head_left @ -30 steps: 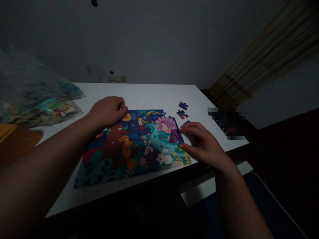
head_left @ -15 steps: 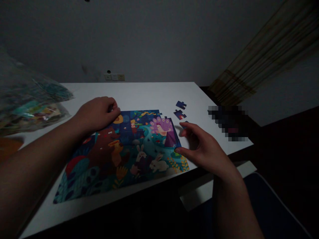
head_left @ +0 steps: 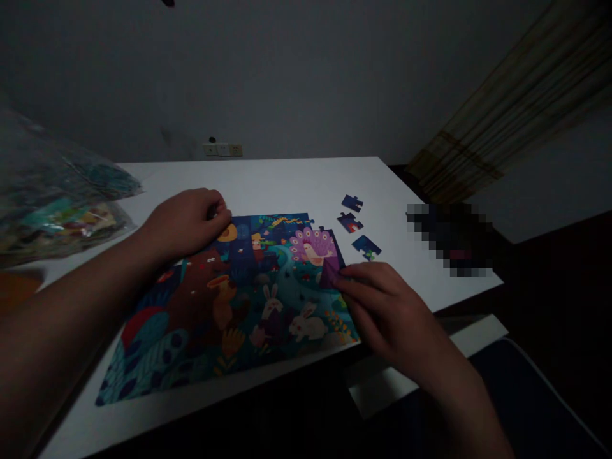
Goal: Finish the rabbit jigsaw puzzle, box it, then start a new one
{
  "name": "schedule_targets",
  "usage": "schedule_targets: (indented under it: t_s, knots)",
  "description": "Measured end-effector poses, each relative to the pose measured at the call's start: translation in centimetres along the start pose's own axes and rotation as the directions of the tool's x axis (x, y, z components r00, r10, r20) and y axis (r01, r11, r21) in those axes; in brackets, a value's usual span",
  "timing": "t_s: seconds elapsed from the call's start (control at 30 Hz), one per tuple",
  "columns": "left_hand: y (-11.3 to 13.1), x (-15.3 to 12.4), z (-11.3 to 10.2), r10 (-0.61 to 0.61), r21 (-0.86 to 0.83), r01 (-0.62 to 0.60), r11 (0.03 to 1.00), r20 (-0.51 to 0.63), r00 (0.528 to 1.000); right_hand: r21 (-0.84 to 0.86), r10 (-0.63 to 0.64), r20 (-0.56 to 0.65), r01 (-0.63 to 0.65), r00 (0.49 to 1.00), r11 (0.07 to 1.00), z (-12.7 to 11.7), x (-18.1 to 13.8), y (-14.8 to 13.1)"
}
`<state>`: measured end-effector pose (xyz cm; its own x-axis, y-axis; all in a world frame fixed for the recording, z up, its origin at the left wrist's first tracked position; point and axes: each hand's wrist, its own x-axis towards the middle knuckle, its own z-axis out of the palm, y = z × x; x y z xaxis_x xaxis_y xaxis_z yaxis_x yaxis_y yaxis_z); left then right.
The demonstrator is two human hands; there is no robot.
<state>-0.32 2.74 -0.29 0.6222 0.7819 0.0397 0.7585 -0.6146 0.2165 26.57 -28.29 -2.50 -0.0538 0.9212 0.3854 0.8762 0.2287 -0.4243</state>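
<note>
A colourful jigsaw puzzle (head_left: 239, 293) with a bear, rabbits and a peacock lies on the white table (head_left: 287, 182). My left hand (head_left: 184, 220) rests curled on the puzzle's far left corner, fingers closed against the pieces. My right hand (head_left: 382, 312) is at the puzzle's right edge, fingers pressed together on a purple piece (head_left: 329, 271) that is tilted up from the picture. Three loose blue pieces lie to the right: one (head_left: 352, 203) farthest, one (head_left: 349, 222) in the middle, one (head_left: 366, 247) just beyond my right fingers.
A clear plastic bag (head_left: 52, 197) of printed sheets lies at the table's left. Wall sockets (head_left: 222, 150) sit behind the table. A blurred dark object (head_left: 449, 236) is at the right edge. A striped curtain (head_left: 516, 102) hangs at the right. The room is dim.
My right hand moved from hovering open beside the puzzle's right edge to closing on the purple piece, uncovering the third loose blue piece. My left hand stayed put.
</note>
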Motion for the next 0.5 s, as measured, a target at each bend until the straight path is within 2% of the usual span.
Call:
schedule_targets:
  t_s: [0.07,0.13,0.27,0.33,0.4,0.47,0.5]
  knots:
    - [0.0,0.0,0.0,0.004,0.013,-0.004,1.0,0.004,1.0,-0.079,0.08,-0.016,-0.081,0.997,0.994,1.2,-1.4,-1.8]
    - [0.1,0.0,0.0,0.008,0.031,-0.008,1.0,0.004,1.0,-0.08,0.127,-0.004,-0.127,0.992,0.989,1.9,-2.4,-3.3]
    - [0.4,-0.1,-0.2,-0.007,0.032,0.006,0.999,0.015,1.0,-0.016,0.147,0.096,-0.146,0.984,0.989,0.8,-2.2,-3.9]
    - [0.5,-0.1,-0.2,-0.01,0.019,0.009,1.0,0.024,1.0,0.022,0.122,0.141,-0.126,0.982,0.992,-0.8,-1.2,-2.6]
    - [0.4,-0.1,-0.2,0.001,0.009,-0.001,1.0,0.024,1.0,0.036,0.092,0.129,-0.098,0.987,0.995,-2.4,-0.1,-0.3]
    - [0.3,-0.1,-0.2,0.007,0.008,-0.008,1.0,0.017,1.0,-0.066,0.169,-0.048,-0.171,0.985,0.983,-3.4,0.9,2.4]
    - [0.3,-0.1,-0.2,0.009,0.009,-0.009,1.0,0.014,1.0,-0.128,0.217,-0.136,-0.234,0.967,0.964,-3.6,1.4,3.7]
